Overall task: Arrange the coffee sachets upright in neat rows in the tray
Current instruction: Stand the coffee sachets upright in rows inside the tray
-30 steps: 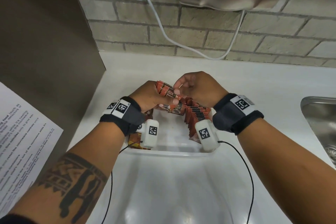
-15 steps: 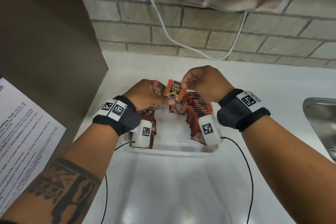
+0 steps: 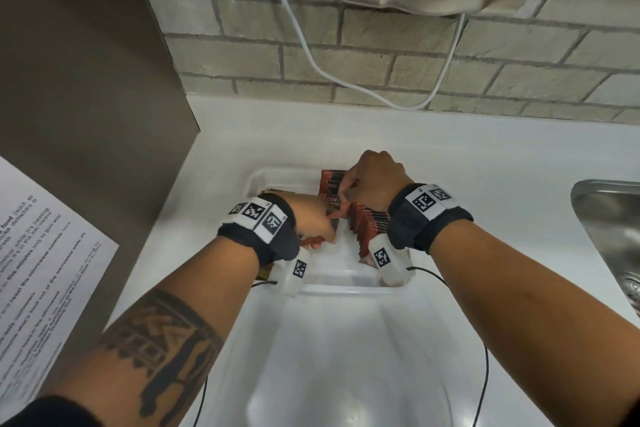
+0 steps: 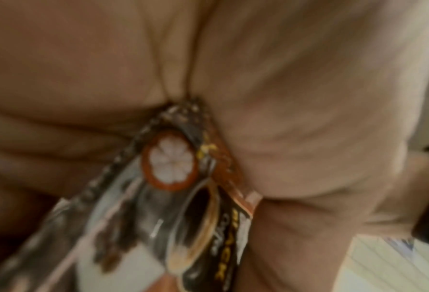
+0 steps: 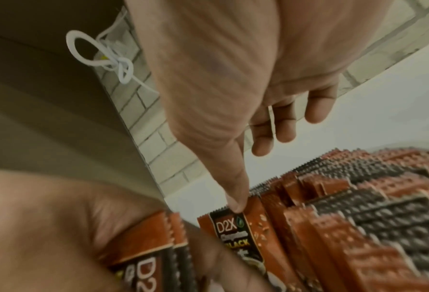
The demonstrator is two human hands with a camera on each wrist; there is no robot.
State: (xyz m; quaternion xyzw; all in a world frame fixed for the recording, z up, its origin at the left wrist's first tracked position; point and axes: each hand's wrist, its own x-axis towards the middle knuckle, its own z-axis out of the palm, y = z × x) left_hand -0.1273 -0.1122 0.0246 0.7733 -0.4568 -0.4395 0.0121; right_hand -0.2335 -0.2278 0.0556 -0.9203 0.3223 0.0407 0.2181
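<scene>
Red-brown foil sachet (image 5: 235, 235): upright in white tray (image 3: 277, 174), left of standing row (image 3: 372, 225); long axis vertical. Right hand (image 3: 375, 180) pinches its top edge from above. Left hand (image 3: 311, 218), just left, clasps 2 spare sachets (image 4: 183, 197).

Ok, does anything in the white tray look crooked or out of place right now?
Mostly tidy: the upright row of red-brown coffee sachets stands packed along the white plastic tray's right side. On the left, some sachets seem to lie flat behind the left hand, which grips a few; the right hand touches one.
</scene>
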